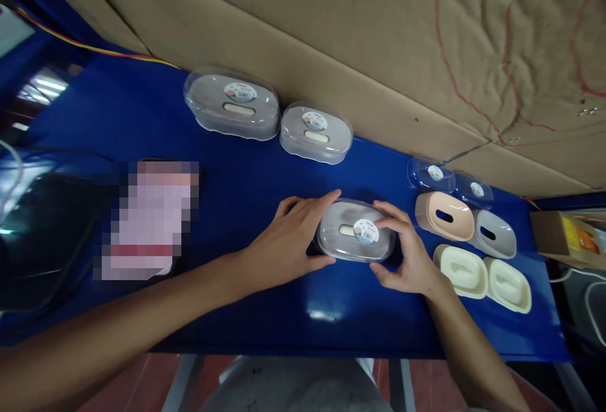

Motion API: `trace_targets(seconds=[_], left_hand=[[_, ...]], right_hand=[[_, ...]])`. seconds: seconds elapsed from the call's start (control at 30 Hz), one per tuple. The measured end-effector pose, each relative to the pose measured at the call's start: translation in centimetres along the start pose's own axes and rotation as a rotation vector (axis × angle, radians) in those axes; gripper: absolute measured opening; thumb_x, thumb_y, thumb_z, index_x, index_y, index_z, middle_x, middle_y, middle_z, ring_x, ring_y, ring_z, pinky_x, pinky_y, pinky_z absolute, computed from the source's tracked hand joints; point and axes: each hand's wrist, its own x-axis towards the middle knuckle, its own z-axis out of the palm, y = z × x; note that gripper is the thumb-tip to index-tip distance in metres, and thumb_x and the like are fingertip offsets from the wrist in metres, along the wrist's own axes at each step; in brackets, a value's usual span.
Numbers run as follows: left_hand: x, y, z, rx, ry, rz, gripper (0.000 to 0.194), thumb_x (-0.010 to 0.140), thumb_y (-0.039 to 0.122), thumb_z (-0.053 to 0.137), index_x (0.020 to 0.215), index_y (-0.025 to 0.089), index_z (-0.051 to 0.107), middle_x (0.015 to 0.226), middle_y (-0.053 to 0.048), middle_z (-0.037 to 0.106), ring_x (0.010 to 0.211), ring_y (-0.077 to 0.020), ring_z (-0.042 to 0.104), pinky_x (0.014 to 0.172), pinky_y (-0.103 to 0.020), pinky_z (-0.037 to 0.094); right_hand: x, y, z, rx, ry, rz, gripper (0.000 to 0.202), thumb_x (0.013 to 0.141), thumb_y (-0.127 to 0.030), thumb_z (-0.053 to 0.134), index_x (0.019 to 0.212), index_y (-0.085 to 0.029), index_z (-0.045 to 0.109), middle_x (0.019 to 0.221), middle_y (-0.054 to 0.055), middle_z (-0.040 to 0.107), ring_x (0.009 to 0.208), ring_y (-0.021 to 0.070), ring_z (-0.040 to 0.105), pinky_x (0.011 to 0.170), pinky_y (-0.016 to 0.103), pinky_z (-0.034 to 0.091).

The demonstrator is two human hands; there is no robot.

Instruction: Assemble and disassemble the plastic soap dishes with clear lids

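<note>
Between my hands is a grey oval plastic box with a clear cover, a cream slot in its top and a round label toward the right. My left hand grips its left end, thumb at the near edge and fingers along the far side. Around the right end curls my right hand, with a finger at the label's edge. The box is low over or on the blue table; I cannot tell which. Two similar covered boxes, a larger one and a smaller one, stand by the cardboard at the back.
On the right sit a peach shell, a grey shell, two cream trays and two clear covers. A blurred-out pink panel lies left on the blue table. Cardboard lines the back; a carton is far right.
</note>
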Motion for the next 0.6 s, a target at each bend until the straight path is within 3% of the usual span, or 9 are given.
trace_targets(seconds=[0.6], left_hand=[[0.09, -0.07, -0.14, 0.053, 0.009, 0.031, 0.107, 0.085, 0.034, 0.091, 0.166, 0.026, 0.022, 0.162, -0.015, 0.055, 0.149, -0.0357, 0.054, 0.125, -0.056, 0.032]], right_hand=[[0.54, -0.6, -0.73, -0.123, -0.055, -0.017, 0.066, 0.087, -0.031, 0.079, 0.144, -0.028, 0.046, 0.164, 0.019, 0.048, 0.152, 0.0409, 0.049, 0.118, 0.065, 0.045]])
